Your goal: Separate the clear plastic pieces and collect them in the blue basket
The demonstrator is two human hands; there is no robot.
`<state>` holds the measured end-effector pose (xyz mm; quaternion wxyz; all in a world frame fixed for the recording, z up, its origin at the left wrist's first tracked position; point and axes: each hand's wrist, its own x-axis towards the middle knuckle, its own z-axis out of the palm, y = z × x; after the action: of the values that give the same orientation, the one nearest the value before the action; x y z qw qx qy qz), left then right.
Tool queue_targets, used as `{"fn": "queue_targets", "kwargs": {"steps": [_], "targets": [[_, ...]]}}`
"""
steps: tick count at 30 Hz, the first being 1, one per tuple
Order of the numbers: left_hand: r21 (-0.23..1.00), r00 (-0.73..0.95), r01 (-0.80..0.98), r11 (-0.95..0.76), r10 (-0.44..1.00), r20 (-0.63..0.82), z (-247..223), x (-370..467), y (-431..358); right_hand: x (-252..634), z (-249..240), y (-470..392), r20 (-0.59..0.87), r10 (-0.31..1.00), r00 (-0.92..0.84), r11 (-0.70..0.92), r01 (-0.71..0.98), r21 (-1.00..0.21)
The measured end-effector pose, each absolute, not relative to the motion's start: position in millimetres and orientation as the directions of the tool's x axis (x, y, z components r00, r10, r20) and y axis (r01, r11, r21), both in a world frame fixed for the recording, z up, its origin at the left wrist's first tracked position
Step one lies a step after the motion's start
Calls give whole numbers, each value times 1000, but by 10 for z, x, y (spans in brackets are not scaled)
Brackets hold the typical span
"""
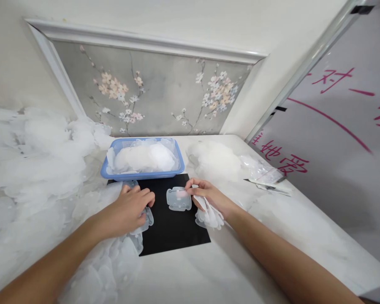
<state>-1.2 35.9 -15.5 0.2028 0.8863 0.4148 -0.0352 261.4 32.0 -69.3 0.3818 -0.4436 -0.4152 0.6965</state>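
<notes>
My right hand pinches the right edge of a translucent, rounded piece over the black mat. Several more thin pieces are held in the same hand, fanned out below the palm. My left hand is at the mat's left side with its fingers curled, over translucent pieces that stick out beneath it. What its fingertips grip, if anything, is hidden.
Behind the mat stands a blue basket full of translucent pieces. A large heap covers the table's left side. Another pile and a plastic bag lie back right. A whiteboard stands along the right edge.
</notes>
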Motion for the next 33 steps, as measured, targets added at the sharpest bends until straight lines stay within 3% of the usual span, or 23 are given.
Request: {"fn": "queue_targets", "kwargs": {"steps": [5, 7, 10, 13, 20, 26, 33], "targets": [[388, 609, 747, -540, 789, -73, -209, 14, 383, 2611, -686, 326, -309, 902, -302, -374, -187, -908], [533, 535, 722, -441, 844, -27, -205, 34, 391, 2611, -682, 329, -319, 905, -282, -381, -202, -902], [806, 444, 554, -209, 893, -74, -181, 74, 384, 2620, -664, 331, -329, 910, -254, -386, -223, -895], [935, 431, 354, 22, 884, -184, -199, 104, 371, 2647, -644, 338, -342, 912, -226, -393, -245, -886], [919, 449, 207, 337, 801, -395, -310, 117, 399, 2701, -674, 377, -416, 893, -174, -446, -208, -871], [906, 459, 137, 401, 784, -417, -259, 94, 409, 2709, -643, 363, -353, 922, -159, -373, -115, -921], [900, 481, 136, 414, 767, -425, -231, 102, 404, 2652, -620, 306, -336, 858, -388, -378, -36, -925]]}}
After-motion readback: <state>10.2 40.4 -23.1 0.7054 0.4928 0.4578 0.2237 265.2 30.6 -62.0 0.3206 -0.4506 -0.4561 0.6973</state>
